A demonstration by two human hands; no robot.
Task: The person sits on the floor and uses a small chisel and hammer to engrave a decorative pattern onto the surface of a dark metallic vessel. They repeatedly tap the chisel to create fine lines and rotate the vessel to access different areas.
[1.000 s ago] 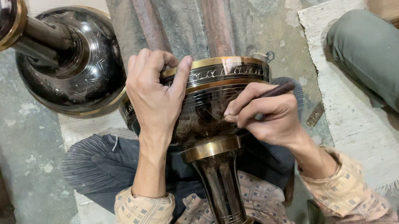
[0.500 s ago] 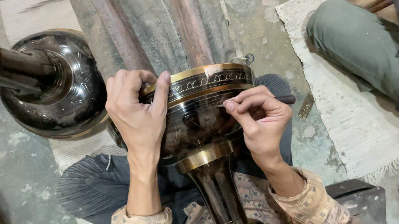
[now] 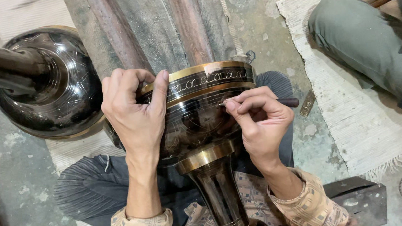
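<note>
Right hand shifted leftward; engraving tool lies horizontal against vase.

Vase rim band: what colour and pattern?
Gold edges around a dark band engraved with a pale repeating looped line; head view shows it best.

Left hand grips the rim of a dark brass-banded vase lying across the lap. Right hand pinches an engraving tool, tip against the vase's body. Second dark vase lies left on the floor.

Rough stone floor, grey and speckled. Laid directly on it: pale woven mat at right, wooden planks above, dark metal block below.
</note>
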